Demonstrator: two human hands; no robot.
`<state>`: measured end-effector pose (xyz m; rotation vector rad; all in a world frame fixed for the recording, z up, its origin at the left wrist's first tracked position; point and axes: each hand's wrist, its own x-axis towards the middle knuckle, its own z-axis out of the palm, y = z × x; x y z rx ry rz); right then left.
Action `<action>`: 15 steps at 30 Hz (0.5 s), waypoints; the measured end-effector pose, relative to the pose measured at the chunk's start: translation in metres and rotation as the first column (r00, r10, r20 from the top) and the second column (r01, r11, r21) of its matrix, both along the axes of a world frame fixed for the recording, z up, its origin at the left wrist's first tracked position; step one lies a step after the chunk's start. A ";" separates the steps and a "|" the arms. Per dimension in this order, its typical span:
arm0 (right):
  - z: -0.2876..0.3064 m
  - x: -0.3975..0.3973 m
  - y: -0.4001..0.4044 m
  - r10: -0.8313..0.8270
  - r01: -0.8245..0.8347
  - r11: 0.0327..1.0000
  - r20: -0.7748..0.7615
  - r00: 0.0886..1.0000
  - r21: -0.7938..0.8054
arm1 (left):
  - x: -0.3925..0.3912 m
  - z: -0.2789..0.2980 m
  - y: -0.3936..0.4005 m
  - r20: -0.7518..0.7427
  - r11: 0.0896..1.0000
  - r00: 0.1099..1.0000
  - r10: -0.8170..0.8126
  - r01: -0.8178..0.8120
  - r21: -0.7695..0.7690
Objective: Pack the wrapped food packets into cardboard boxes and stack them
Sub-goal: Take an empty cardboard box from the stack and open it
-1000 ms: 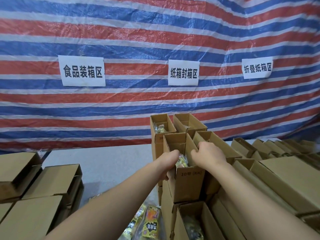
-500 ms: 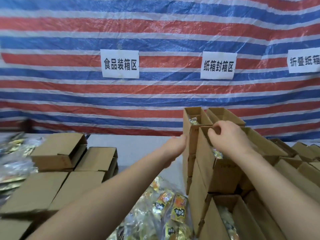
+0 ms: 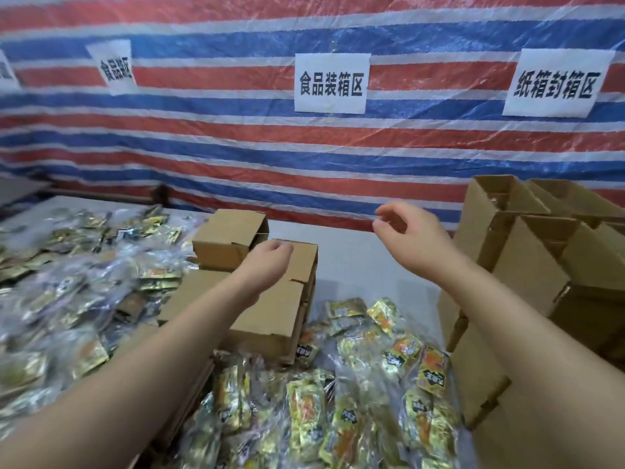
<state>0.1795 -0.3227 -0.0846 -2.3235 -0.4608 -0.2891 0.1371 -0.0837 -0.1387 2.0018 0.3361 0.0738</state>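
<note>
Plainly much remains: crinkly, glossy foil packets [image 3: 341, 394] lie heaped nearest, unpacked. Beyond, the left hand [image 3: 270, 262] hovers loosely curled over flat empty boxes [image 3: 257, 319], holding nothing; the right hand [image 3: 406, 231] likewise empty. Filled brown boxes [image 3: 527, 252] stand stacked rightward, flaps open.

We see flat closed boxes [image 3: 257, 299] stacked centre-left on the table [image 3: 355, 262], loose packets [image 3: 338, 401] in front and more packets [image 3: 67, 282] to the left. Open upright boxes [image 3: 527, 258] stacked at right. Striped tarp [image 3: 236, 157] behind, three signs [image 3: 331, 83] on it.
</note>
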 end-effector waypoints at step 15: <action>-0.059 0.082 0.121 0.143 -0.169 0.965 -0.139 0.980 -0.200 | 0.166 -0.127 0.136 -0.038 0.468 0.980 0.197 -0.060 0.882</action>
